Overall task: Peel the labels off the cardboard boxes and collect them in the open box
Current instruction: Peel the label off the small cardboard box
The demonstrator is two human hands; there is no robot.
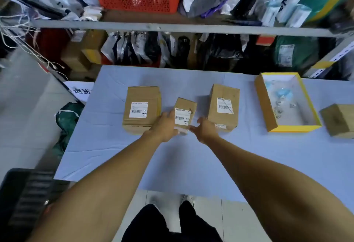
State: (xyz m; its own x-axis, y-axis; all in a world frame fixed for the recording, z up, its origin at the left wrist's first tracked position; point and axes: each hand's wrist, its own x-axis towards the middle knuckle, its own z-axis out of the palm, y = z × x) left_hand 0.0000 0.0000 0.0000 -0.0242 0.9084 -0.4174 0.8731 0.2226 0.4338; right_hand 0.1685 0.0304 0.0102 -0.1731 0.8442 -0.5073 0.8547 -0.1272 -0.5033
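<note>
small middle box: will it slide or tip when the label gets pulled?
Small box looks light, so it would probably slide on the smooth cloth or lift unless held. The left hand already braces its side. Flat-lying, so tipping seems unlikely.

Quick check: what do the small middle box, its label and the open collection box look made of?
Small box: matte brown cardboard, probably corrugated. Label: white printed paper with barcode, seemingly adhesive. Open box: cardboard walls, yellow outer trim, smooth white lining inside.
</note>
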